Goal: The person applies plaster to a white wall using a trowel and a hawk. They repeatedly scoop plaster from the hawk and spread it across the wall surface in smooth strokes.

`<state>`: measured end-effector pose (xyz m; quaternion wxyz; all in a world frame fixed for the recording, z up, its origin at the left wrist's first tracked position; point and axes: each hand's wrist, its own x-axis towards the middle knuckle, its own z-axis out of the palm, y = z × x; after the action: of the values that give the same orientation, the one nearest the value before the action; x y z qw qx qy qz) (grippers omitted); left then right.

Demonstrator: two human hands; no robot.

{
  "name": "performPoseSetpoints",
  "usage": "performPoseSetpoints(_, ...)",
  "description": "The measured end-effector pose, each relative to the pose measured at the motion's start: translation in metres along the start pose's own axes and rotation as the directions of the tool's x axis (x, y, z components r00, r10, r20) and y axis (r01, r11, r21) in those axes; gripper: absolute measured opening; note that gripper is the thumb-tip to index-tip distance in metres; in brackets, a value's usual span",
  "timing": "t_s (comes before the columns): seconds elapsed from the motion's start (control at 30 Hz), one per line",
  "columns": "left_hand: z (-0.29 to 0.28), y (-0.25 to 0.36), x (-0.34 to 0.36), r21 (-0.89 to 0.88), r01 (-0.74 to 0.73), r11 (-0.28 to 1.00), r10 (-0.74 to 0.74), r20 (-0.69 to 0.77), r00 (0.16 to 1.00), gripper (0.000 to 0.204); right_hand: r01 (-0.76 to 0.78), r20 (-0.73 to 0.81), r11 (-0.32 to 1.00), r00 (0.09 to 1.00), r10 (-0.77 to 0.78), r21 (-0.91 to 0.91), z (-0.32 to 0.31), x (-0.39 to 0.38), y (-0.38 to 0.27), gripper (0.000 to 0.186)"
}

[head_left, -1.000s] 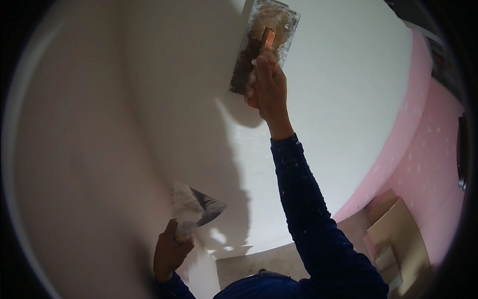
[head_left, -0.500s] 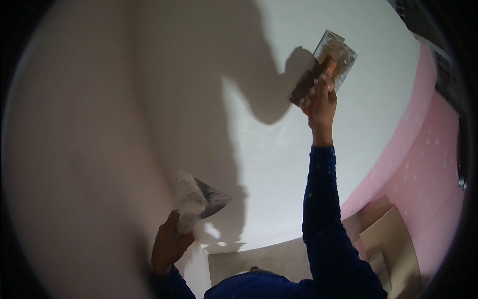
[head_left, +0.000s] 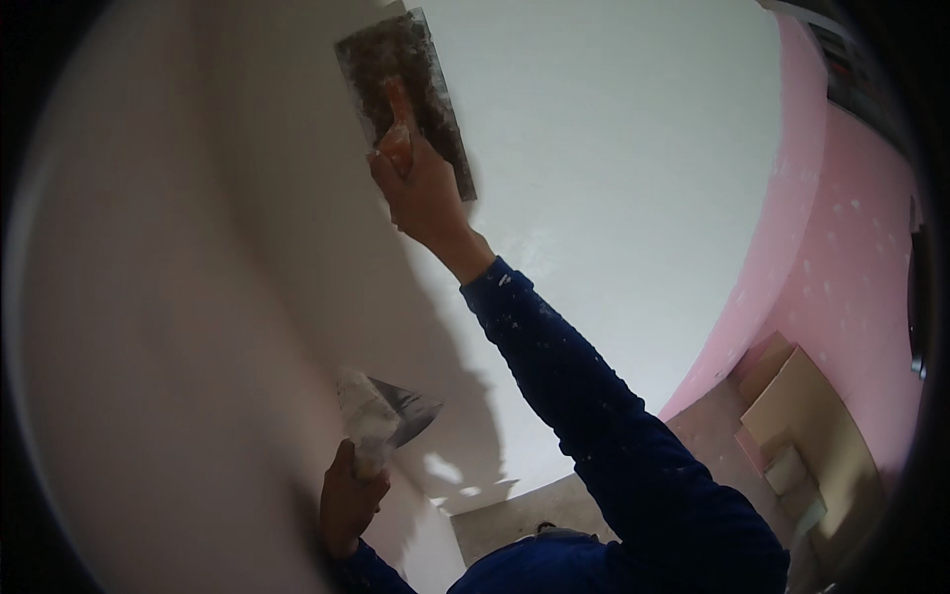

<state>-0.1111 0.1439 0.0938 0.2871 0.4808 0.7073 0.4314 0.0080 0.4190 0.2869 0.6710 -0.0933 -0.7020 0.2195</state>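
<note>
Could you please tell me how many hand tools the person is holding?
2. An orange-handled trowel is in the right hand, near the top of the picture; a scraper is in the left hand, lower down. No further held tool seems hidden.

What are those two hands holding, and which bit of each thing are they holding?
The right hand holds a flat trowel by its orange handle; the left hand holds a white-smeared scraper by its handle.
</note>
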Motion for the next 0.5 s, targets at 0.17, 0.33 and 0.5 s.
performPoseSetpoints(0.17,0.005,0.002,-0.001,-0.030,0.036,0.999,-0.037,-0.033,0.999,0.043,0.013,-0.188,0.973,0.980,-0.058,-0.230,-0.048,0.036,0.025,0.024)
performPoseSetpoints(0.33,0.008,0.008,-0.007,-0.052,0.036,0.998,-0.037,-0.035,0.999,0.038,-0.100,-0.275,0.993,0.958,0.081,-0.057,-0.126,0.075,0.015,0.029)
performPoseSetpoints(0.5,0.014,0.013,-0.006,-0.061,0.088,0.994,-0.093,-0.077,0.993,0.043,-0.245,-0.331,0.964,0.905,0.266,0.105,-0.195,0.088,0.010,0.037)
